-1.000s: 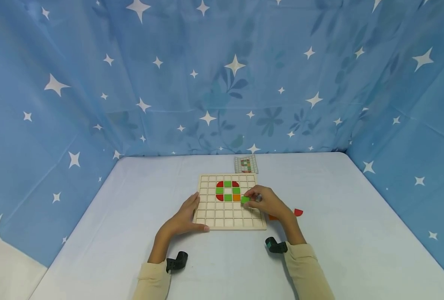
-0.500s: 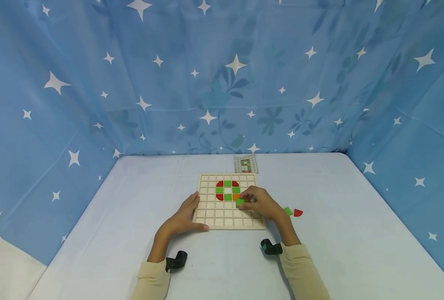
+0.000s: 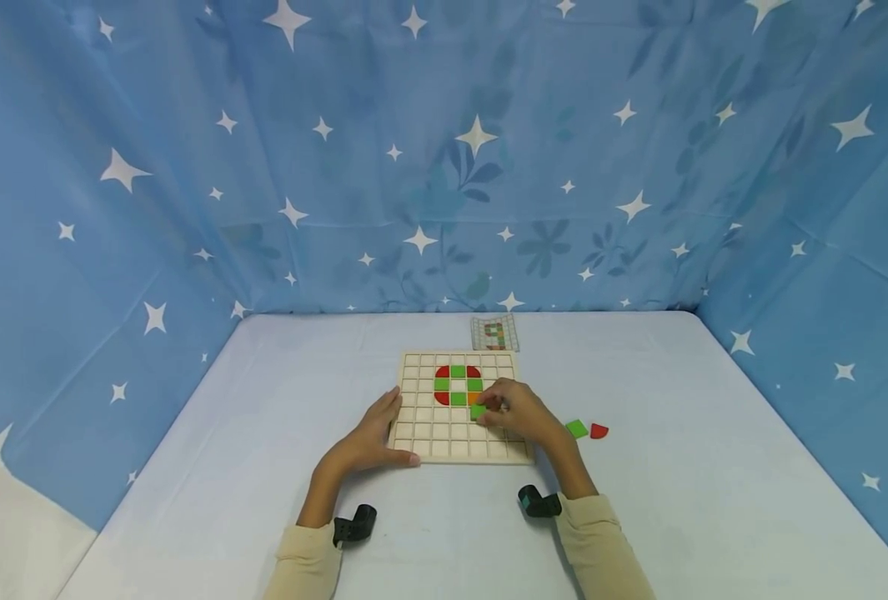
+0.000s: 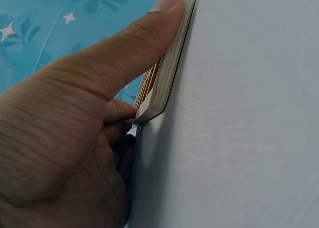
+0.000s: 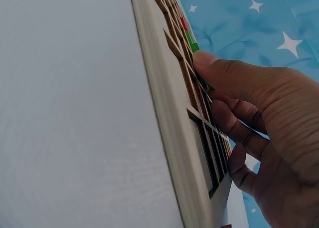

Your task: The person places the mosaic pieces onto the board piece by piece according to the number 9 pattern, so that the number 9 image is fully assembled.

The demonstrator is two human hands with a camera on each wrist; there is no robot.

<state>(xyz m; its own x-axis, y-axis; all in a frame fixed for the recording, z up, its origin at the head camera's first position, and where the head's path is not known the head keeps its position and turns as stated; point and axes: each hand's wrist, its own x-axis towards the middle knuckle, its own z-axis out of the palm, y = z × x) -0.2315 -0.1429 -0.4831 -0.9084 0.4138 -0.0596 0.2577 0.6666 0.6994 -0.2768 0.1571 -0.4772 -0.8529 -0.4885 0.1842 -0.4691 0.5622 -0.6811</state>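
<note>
A light wooden grid board [image 3: 428,432] lies on the table. My left hand [image 3: 372,433] rests against its front left corner, fingers along the left edge and thumb [image 4: 149,33] on the front edge. Between thumb and forefinger my right hand [image 3: 522,410] pinches a green square tile [image 3: 478,412], right at the cell in front of the orange tile [image 3: 473,398]. Red quarter-round tiles [image 3: 442,398] and green tiles [image 3: 458,372] form a ring round one bare cell. In the right wrist view the thumb [image 5: 207,61] partly hides the pinched tile.
A loose green tile [image 3: 576,428] and a red quarter-round tile [image 3: 599,431] lie right of the board, beside my right forearm. Behind the board lies a pattern card [image 3: 494,333]. A blue star-printed curtain [image 3: 444,167] stands along the table's far edge.
My right hand has moved left with the green tile, from right of the orange tile to the cell in front of it. The left hand stays at the board's corner.
</note>
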